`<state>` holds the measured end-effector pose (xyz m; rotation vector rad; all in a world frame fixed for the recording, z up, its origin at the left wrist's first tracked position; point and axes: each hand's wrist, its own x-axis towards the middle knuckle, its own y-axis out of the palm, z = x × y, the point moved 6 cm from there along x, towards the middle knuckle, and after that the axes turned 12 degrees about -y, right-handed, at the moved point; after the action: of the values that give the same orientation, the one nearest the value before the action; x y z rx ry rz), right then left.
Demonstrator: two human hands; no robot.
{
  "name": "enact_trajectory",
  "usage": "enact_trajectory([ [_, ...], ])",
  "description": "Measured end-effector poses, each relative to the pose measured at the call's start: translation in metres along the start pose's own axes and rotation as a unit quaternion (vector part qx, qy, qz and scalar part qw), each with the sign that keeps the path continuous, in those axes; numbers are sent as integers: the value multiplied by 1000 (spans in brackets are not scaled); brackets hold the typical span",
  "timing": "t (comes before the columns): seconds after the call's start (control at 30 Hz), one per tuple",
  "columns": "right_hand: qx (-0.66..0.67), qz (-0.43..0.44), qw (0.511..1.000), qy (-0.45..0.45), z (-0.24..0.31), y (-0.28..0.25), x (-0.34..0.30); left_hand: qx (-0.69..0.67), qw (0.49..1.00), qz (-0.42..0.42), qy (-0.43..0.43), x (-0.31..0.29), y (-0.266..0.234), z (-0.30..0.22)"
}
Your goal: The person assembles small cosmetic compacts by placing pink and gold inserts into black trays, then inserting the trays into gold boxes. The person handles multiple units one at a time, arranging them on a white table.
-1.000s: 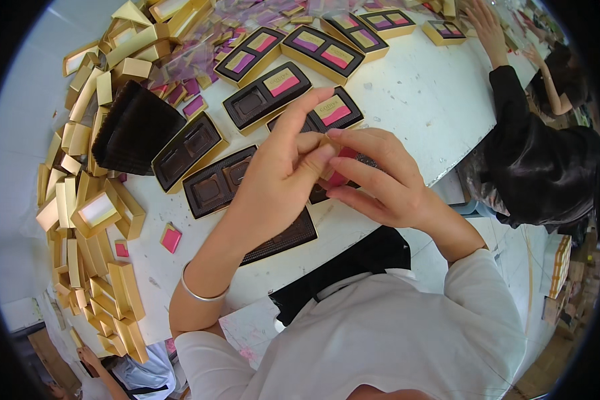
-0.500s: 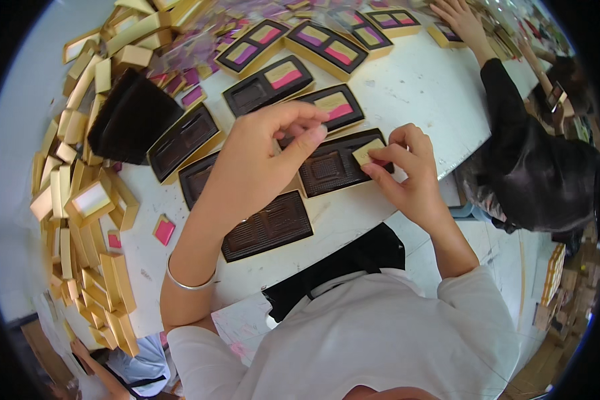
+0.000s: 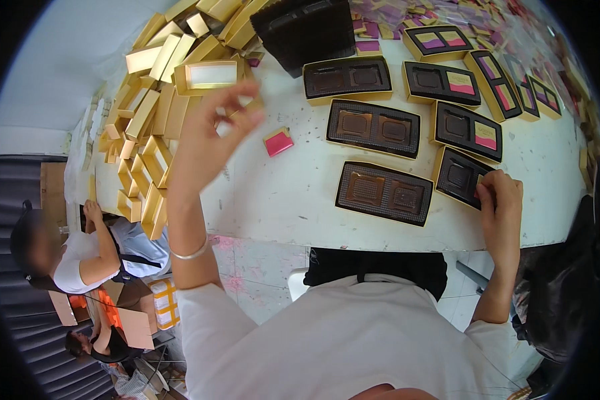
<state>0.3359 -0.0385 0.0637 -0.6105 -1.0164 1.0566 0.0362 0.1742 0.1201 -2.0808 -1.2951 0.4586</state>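
My right hand (image 3: pixel 503 200) is closed at the right end of a gold box with a dark two-compartment tray (image 3: pixel 457 172). Its fingertips press on a small packet (image 3: pixel 479 187), mostly hidden, with a pink edge showing in the right compartment. The left compartment of that tray holds nothing. My left hand (image 3: pixel 207 137), a silver bangle on its wrist, hovers beside the gold boxes. Its fingers are slightly blurred, bent and apart, with nothing visible in them. A loose pink and gold packet (image 3: pixel 278 142) lies on the table to its right.
Boxes with unfilled dark trays (image 3: pixel 384 193) stand before me; others (image 3: pixel 455 85) hold packets. A stack of dark trays (image 3: pixel 305 35) stands behind them. Gold boxes (image 3: pixel 155 160) heap at the left. Loose purple and pink packets (image 3: pixel 447 13) cover the back. Another person (image 3: pixel 90 257) is at far left.
The view has swung left. My left hand has moved away from the trays toward the gold boxes. My right hand has brought its packet down into the tray's right compartment.
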Motion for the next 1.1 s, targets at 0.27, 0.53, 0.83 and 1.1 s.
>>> enact_trajectory([
  [0.27,82,-171,981,-34,-7,-18,-27,199,977,-61,35,-28,52,50],
  [0.53,57,-144,970,-189,43,-30,-3,-249,961,74,-97,1,58,13],
  [0.83,49,-100,943,-313,80,0,78,-481,835,250,-97,28,121,-67],
  [1.1,51,-23,945,-321,63,28,120,-370,899,201,-122,42,126,-43],
])
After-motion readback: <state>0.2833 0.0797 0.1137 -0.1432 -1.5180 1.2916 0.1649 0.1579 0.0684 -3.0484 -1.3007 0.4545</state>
